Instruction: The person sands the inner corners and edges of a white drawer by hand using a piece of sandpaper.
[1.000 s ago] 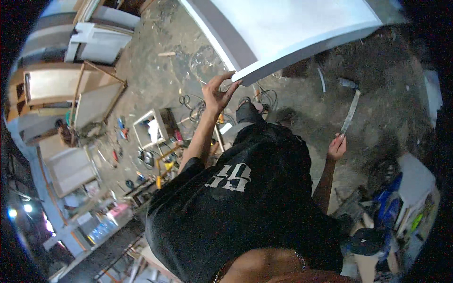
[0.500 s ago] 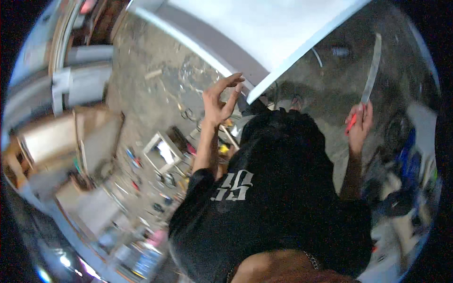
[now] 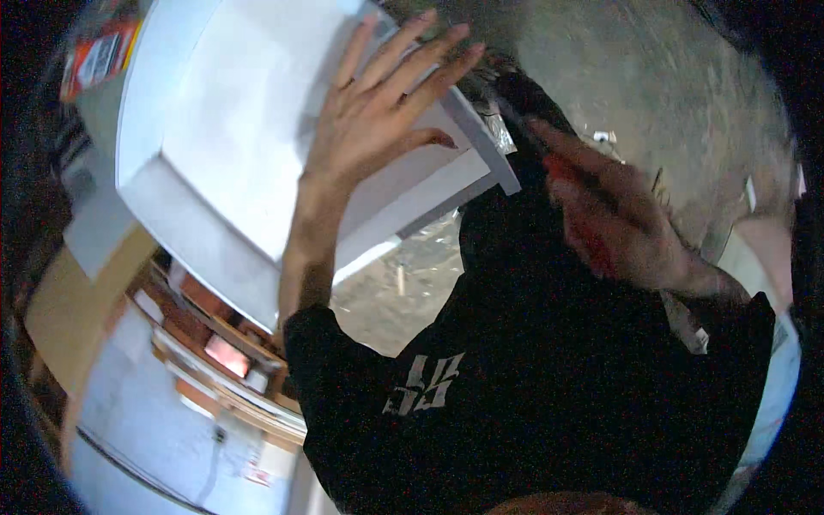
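Observation:
A white, box-like furniture piece [image 3: 206, 227] with raised side walls tilts across the upper left. Over its inner face my left hand [image 3: 360, 120] is spread wide, fingers apart and holding nothing; whether the palm touches the surface I cannot tell. At the right, my right hand [image 3: 622, 215] is closed around the red handle [image 3: 562, 167] of a long, thin-bladed tool. Motion smears this hand, and the blade is hardly visible near the box's corner.
An orange-and-white packet [image 3: 99, 60] lies at the far upper left. Wooden frames and shelving [image 3: 215, 326] stand beyond the box, beside a pale blue wall [image 3: 154, 412]. Concrete floor [image 3: 635, 60] spreads at the upper right, with a small white scrap [image 3: 605, 136] on it.
My view has turned, and the white piece now fills the upper left. My left hand has opened out over it. The right hand has brought the red-handled tool inward, close to the box's corner.

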Demonstrator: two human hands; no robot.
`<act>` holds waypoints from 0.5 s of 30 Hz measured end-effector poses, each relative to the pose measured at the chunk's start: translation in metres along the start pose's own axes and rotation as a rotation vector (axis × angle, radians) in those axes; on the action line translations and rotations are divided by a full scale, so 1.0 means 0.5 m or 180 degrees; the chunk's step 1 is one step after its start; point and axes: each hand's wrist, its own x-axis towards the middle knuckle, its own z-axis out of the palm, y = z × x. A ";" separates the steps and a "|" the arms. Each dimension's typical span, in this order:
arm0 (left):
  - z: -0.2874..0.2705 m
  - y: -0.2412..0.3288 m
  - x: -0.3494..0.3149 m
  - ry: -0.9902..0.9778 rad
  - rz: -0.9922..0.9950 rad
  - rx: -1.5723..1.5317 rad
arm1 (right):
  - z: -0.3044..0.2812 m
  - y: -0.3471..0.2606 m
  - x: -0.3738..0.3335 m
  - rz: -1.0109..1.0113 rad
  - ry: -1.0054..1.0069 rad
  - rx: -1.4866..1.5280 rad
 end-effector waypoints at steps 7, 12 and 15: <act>0.033 -0.116 0.049 -0.0588 0.1264 -0.0342 | 0.100 0.013 -0.003 -0.0387 0.0058 -0.0085; 0.035 -0.146 0.059 -0.0670 0.1298 -0.0560 | 0.139 0.024 0.015 -0.0484 0.0292 0.0033; 0.054 -0.144 0.066 -0.0576 0.1374 -0.0352 | 0.139 0.035 0.023 -0.0440 0.0441 0.0158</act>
